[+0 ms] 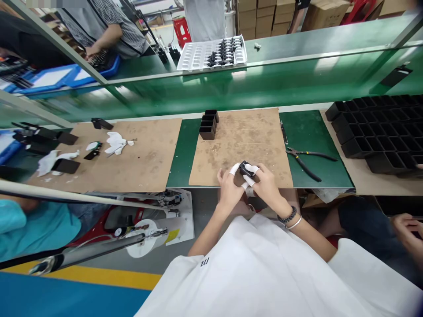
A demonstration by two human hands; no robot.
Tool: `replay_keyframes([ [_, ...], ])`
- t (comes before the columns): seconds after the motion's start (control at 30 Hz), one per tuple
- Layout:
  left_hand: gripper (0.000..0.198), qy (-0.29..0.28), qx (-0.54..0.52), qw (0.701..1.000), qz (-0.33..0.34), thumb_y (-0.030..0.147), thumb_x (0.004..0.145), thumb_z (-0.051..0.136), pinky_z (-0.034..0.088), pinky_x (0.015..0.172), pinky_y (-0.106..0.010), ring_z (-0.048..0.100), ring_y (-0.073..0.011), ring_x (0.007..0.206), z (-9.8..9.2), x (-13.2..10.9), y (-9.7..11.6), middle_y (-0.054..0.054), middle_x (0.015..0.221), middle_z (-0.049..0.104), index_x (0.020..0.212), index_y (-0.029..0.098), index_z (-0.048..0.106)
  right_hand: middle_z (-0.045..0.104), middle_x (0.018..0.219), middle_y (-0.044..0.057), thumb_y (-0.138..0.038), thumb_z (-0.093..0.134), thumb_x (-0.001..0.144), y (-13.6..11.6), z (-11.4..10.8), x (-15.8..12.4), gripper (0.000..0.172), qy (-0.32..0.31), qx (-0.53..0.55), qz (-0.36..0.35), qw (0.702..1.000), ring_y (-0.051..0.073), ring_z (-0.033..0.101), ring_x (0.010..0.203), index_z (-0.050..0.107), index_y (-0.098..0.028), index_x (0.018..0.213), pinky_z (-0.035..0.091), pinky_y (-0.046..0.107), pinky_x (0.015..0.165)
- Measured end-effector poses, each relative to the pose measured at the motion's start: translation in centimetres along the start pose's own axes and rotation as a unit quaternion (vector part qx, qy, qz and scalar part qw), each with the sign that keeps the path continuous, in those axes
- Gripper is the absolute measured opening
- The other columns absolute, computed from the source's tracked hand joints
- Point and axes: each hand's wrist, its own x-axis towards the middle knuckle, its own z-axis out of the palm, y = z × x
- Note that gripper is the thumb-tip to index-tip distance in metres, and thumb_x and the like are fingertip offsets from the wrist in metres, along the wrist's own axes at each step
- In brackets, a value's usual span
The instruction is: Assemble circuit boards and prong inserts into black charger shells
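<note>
Near the front edge of the brown board [244, 145], a small black part [246, 169] is held between both my hands. My left hand [231, 185] has white-covered fingertips closed on its left side. My right hand [263, 181], also with white finger covers, grips it from the right; a dark beaded bracelet and a light bangle are on that wrist. Several black open boxes [207, 132] stand in a row at the board's back left. To the right lie pliers [302, 162] with black and yellow handles and a slim black tool [283, 133].
Many black boxes [363, 143] stand at the right. White cloths [115, 143] and black parts lie on the left board [148, 154]. Behind the green divider is a white tray [194, 55] with black parts. People sit at both sides; another works across.
</note>
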Motion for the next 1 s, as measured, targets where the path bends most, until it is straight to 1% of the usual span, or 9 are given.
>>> replay_keyframes([
  [0.07,0.062,-0.008,0.054,0.998,0.004,0.028,0.079,0.082,0.021,0.127,-0.065,0.064,-0.0321,0.129,-1.5,0.0,-0.6,-0.014,0.134,0.071,0.136,0.023,0.058,0.074,0.105,0.01,-0.028,0.065,0.093,0.0,-0.8,0.3,0.021,0.034,0.008,-0.016,0.999,0.027,0.072,0.095,0.072,-0.025,0.112,0.06,0.042,0.085],
  [0.2,0.061,0.028,0.107,0.994,-0.007,0.038,0.084,0.078,0.025,0.124,-0.064,0.063,-0.0338,0.128,-2.4,-0.4,-2.0,-0.019,0.132,0.069,0.138,0.018,0.056,0.072,0.111,0.013,-0.036,0.065,0.094,0.9,-1.9,0.4,0.025,0.145,-0.01,-0.002,0.989,0.03,0.071,0.103,0.072,-0.025,0.116,0.058,0.045,0.091],
  [0.33,0.047,0.056,0.12,0.991,0.001,0.038,0.089,0.072,0.025,0.125,-0.063,0.063,-0.0329,0.125,-1.5,-0.5,-2.4,-0.017,0.128,0.071,0.131,0.019,0.063,0.072,0.096,0.011,-0.035,0.062,0.095,2.1,-1.5,-0.3,0.023,0.071,-0.051,0.01,0.996,0.029,0.071,0.087,0.074,-0.023,0.111,0.059,0.043,0.077],
  [0.43,0.043,0.067,0.127,0.99,-0.006,0.037,0.088,0.071,0.023,0.125,-0.064,0.062,-0.0338,0.125,-0.9,-0.3,-2.2,-0.016,0.127,0.07,0.128,0.02,0.066,0.072,0.11,0.013,-0.036,0.06,0.097,2.5,-1.2,-0.7,0.027,0.102,-0.054,0.003,0.993,0.03,0.071,0.099,0.072,-0.024,0.118,0.058,0.045,0.086],
  [0.57,0.035,0.069,0.129,0.989,0.004,0.036,0.089,0.07,0.023,0.125,-0.064,0.063,-0.0327,0.122,-0.8,-0.2,-2.0,-0.014,0.123,0.071,0.122,0.022,0.069,0.071,0.097,0.012,-0.035,0.061,0.095,2.5,-1.2,-0.9,0.023,0.071,-0.057,-0.006,0.996,0.03,0.069,0.089,0.074,-0.024,0.111,0.058,0.046,0.079],
  [0.7,0.031,0.055,0.138,0.989,-0.001,0.034,0.09,0.07,0.024,0.125,-0.064,0.063,-0.0328,0.122,-1.0,-0.2,-2.0,-0.014,0.123,0.07,0.118,0.022,0.071,0.071,0.111,0.014,-0.036,0.061,0.096,2.7,-0.9,-1.3,0.025,0.127,-0.055,0.007,0.99,0.032,0.067,0.103,0.073,-0.025,0.115,0.055,0.05,0.091],
  [0.77,0.03,0.049,0.136,0.989,-0.014,0.032,0.09,0.07,0.022,0.126,-0.065,0.062,-0.0332,0.125,-1.2,-0.1,-1.8,-0.014,0.125,0.07,0.118,0.021,0.071,0.071,0.105,0.015,-0.035,0.061,0.095,3.0,-0.6,-1.4,0.023,0.113,-0.055,0.023,0.992,0.033,0.066,0.098,0.074,-0.024,0.111,0.054,0.053,0.091],
  [0.9,0.042,0.01,0.034,0.999,-0.026,0.032,0.087,0.073,0.026,0.126,-0.063,0.059,-0.032,0.132,-1.6,0.2,-0.8,-0.013,0.133,0.067,0.128,0.023,0.065,0.074,0.099,0.013,-0.033,0.066,0.09,3.3,-0.2,-1.4,0.017,0.072,-0.037,0.032,0.996,0.032,0.068,0.096,0.073,-0.022,0.103,0.054,0.055,0.093],
  [1.0,0.069,-0.071,-0.139,0.988,-0.009,0.036,0.086,0.076,0.04,0.124,-0.05,0.054,-0.0285,0.143,-1.5,0.3,0.6,-0.014,0.15,0.058,0.148,0.025,0.048,0.075,0.112,0.011,-0.041,0.075,0.083,2.3,-0.5,-1.3,0.03,0.09,0.114,0.104,0.984,0.031,0.069,0.108,0.067,-0.024,0.106,0.055,0.052,0.1],
])
